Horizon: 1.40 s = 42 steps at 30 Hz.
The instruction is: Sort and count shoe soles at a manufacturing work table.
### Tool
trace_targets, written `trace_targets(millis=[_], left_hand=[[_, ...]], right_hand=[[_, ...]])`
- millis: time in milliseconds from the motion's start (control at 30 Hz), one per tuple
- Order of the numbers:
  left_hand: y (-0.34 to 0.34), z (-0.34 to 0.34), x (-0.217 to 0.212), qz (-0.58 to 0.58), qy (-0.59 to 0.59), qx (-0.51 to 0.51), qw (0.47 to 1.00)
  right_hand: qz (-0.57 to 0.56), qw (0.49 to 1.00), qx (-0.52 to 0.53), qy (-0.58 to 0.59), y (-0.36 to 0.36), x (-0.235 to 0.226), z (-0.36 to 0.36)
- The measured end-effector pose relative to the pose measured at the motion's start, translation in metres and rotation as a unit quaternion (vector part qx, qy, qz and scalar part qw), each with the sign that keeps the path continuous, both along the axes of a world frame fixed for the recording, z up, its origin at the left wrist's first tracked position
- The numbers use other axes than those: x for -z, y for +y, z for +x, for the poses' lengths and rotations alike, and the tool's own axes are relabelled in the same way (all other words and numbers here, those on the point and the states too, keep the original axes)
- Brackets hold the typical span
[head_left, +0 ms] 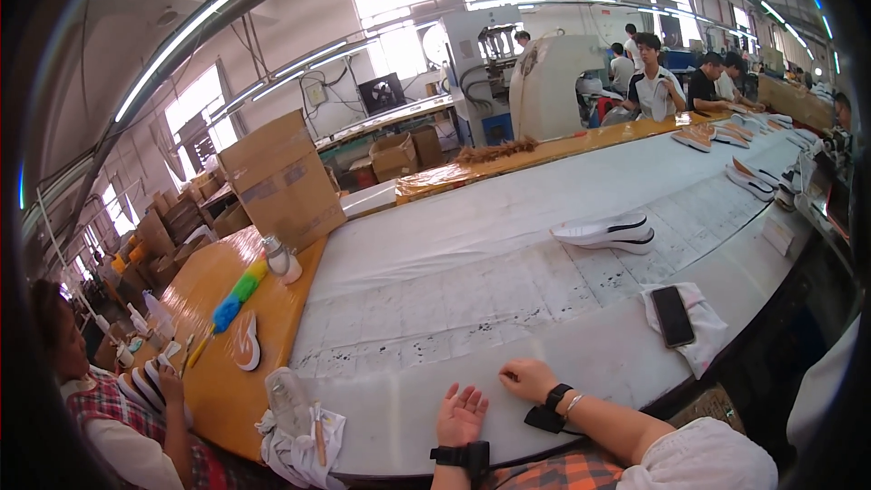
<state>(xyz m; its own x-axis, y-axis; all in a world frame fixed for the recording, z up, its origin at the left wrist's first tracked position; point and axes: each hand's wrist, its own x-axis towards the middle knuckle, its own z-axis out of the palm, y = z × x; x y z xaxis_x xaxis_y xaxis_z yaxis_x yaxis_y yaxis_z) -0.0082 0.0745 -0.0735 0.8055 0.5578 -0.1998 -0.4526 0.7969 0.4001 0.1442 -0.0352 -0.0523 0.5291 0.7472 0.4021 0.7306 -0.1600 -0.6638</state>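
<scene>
**Entry: workbench, near edge**

- Left hand [462, 415]: palm up, fingers spread, holds nothing; rests on the white belt [508, 245] just inside its near edge. Black wrist strap.
- Right hand [527, 378]: palm down, fingers curled loosely under, nothing visible in it; flat on the belt, just right of the left hand. Black wrist strap w/ bracelet.
- Nearest work item: pair of white shoes [606, 232], mid-belt, toward the far right, well apart from both hands.
- Phone [672, 316]: black, lies on a white cloth [697, 331] near the right near edge.
- Step, as judged: idle/waiting; no piece in hand. Next move prob. calls for a long reach fwd-right to the shoes, or waiting till they come nearer.
- Open room: broad bare belt betw. hands and shoes, no obstacle on that line. Right side tighter: the phone and cloth sit close to the edge.
- Left near corner: plastic bottle [287, 396] and brush [319, 440] on a rag, near the left hand.
- Orange side table [204, 381]: duster [232, 301], shoe sole [245, 345], cardboard box [281, 183] at its far end. Another person sits at its near left corner.
- Far end: more shoes along the belt, several seated workers.
</scene>
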Motion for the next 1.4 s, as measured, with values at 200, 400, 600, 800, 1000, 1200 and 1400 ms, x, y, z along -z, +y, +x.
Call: trace_targets(millis=[200,400,600,800,1000,1200,1400], left_hand=[[0.000,0.000,0.004,0.016,0.004,-0.004,1.000],[0.003,0.000,0.007,0.007,-0.003,0.007,1.000],[0.001,0.001,0.004,0.009,0.001,-0.007,1.000],[-0.002,0.002,0.006,0.006,0.003,-0.005,1.000],[-0.002,0.003,0.007,0.001,-0.005,-0.004,1.000],[-0.001,0.001,0.003,0.018,-0.010,-0.008,1.000],[-0.003,0.004,0.001,0.015,-0.008,-0.002,1.000]], right_hand=[[0.004,1.000,-0.007,-0.008,0.000,0.000,-0.001],[0.009,1.000,0.003,-0.013,0.002,0.005,0.001],[-0.006,1.000,-0.014,0.000,0.000,0.003,0.002],[-0.003,1.000,-0.015,-0.021,-0.004,0.007,0.004],[-0.016,1.000,-0.012,-0.007,-0.007,0.000,0.002],[-0.009,1.000,-0.011,0.012,-0.002,0.000,0.001],[0.009,1.000,-0.009,0.014,-0.004,0.000,0.003]])
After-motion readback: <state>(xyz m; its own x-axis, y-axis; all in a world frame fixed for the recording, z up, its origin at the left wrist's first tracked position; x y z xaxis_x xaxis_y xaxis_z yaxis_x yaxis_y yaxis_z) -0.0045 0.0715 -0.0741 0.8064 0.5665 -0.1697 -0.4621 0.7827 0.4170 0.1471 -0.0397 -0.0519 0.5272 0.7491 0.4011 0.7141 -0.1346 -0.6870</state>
